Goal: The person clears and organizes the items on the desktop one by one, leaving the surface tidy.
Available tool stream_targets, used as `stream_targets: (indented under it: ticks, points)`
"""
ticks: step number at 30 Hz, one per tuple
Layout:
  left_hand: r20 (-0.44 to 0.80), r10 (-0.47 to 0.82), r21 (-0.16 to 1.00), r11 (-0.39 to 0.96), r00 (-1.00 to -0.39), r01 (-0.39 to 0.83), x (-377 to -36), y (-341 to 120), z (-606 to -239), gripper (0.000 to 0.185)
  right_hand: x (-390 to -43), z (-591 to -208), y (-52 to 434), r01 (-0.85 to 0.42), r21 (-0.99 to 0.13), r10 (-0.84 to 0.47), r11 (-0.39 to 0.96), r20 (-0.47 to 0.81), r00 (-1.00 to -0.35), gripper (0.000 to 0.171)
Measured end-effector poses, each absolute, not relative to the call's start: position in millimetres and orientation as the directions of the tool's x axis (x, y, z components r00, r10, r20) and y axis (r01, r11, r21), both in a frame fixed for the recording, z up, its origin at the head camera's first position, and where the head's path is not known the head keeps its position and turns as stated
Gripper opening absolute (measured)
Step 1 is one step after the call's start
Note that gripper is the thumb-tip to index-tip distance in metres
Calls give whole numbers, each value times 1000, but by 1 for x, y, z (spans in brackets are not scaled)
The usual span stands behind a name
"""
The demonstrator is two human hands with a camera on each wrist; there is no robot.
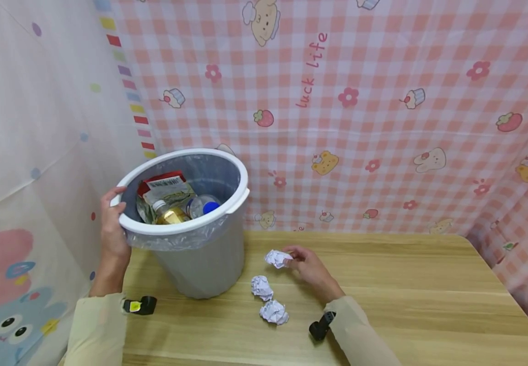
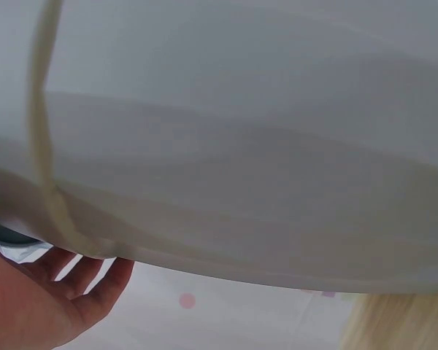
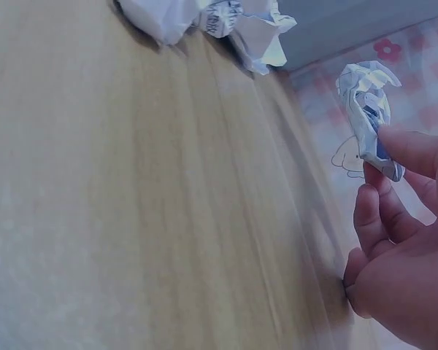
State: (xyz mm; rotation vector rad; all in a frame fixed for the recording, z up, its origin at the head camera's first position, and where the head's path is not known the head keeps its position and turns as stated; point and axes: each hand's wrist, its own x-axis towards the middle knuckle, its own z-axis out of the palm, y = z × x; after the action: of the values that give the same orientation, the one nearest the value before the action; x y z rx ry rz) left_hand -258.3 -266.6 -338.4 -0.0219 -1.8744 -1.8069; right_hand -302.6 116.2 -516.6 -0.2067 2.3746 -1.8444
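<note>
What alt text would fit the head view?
A person's right hand pinches a crumpled paper ball over a wooden table, while the left hand grips the rim of a grey lined bin that holds bottles and wrappers. Two more paper balls lie on the table beside the bin.

Bright even light, soft shadows; head view sharp, edges bowed; both wrist views blurred.

Three crumpled paper balls (image 1: 278, 258) (image 1: 261, 287) (image 1: 274, 311), one grey bin (image 1: 200, 254), and two bottles (image 1: 169, 214) (image 1: 203, 206) inside it show.
</note>
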Motion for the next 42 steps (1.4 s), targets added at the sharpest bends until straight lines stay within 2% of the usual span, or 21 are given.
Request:
stream_targets:
  ticks: [20, 29, 42]
  points:
    - [361, -347, 932, 98, -865, 350, -256, -266, -337, 43, -308, -497, 130, -58, -974, -162, 217, 23, -986, 33]
    - [365, -344, 929, 77, -865, 362, -257, -266, -337, 42, -311, -477, 130, -94, -983, -173, 158, 66, -983, 34]
    - [360, -339, 933, 126, -869, 338, -257, -267, -338, 43, -313, -454, 134, -107, -990, -147, 95, 93, -985, 35]
